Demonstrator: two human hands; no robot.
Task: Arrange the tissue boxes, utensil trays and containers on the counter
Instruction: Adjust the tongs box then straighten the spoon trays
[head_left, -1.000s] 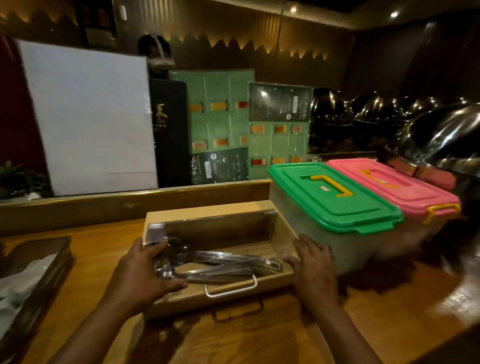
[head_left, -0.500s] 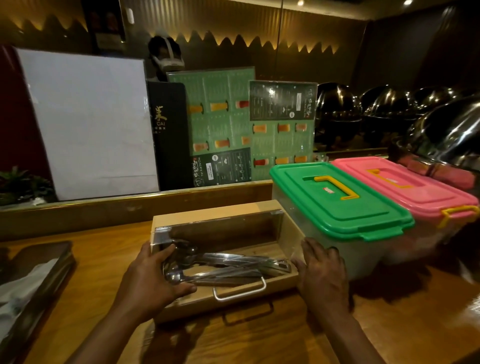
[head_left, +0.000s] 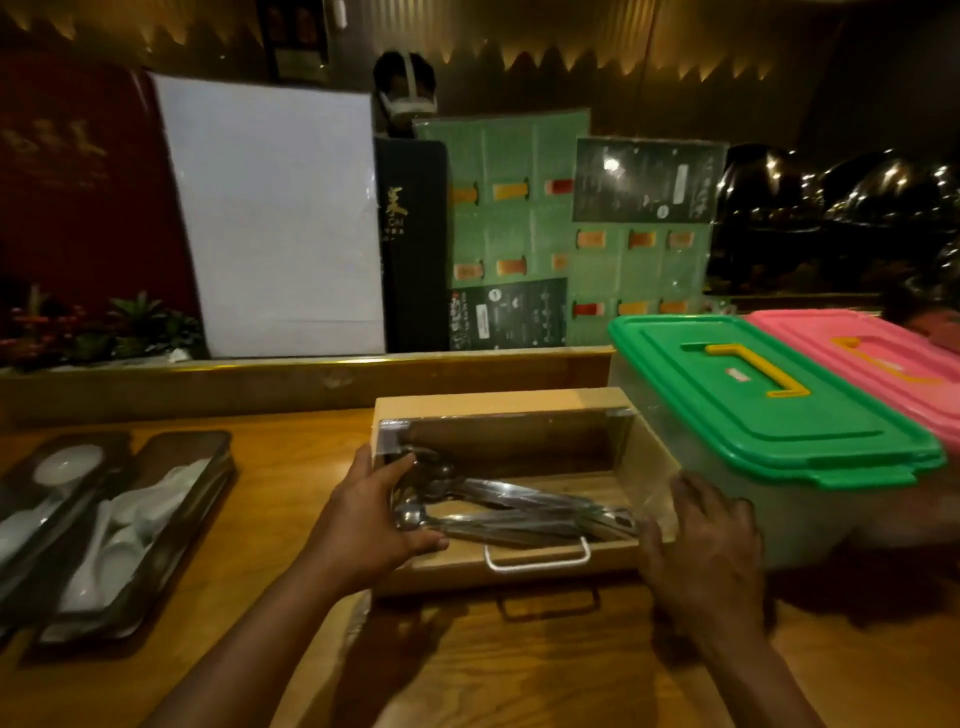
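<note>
A wooden utensil box (head_left: 498, 402) with a clear lid and a metal handle stands mid-counter, holding several steel spoons (head_left: 514, 506). My left hand (head_left: 369, 514) grips its left end, thumb over the top edge. My right hand (head_left: 701, 540) presses on its right end. The box's right side touches a clear container with a green lid (head_left: 769, 410). Beside that sits a container with a pink lid (head_left: 872, 358). Two dark metal trays (head_left: 171, 514) with white ceramic spoons lie at the left.
A raised wooden ledge (head_left: 291, 384) runs behind the counter, with a white board (head_left: 275, 218) and green menu cards (head_left: 524, 228) leaning on it. Shiny chafing-dish domes (head_left: 841, 208) crowd the far right. Potted plants (head_left: 104, 327) sit at far left.
The view has swung left, bringing two spoon trays into sight. Both hands stay on the utensil box's ends, and the box stays against the green-lidded container.
</note>
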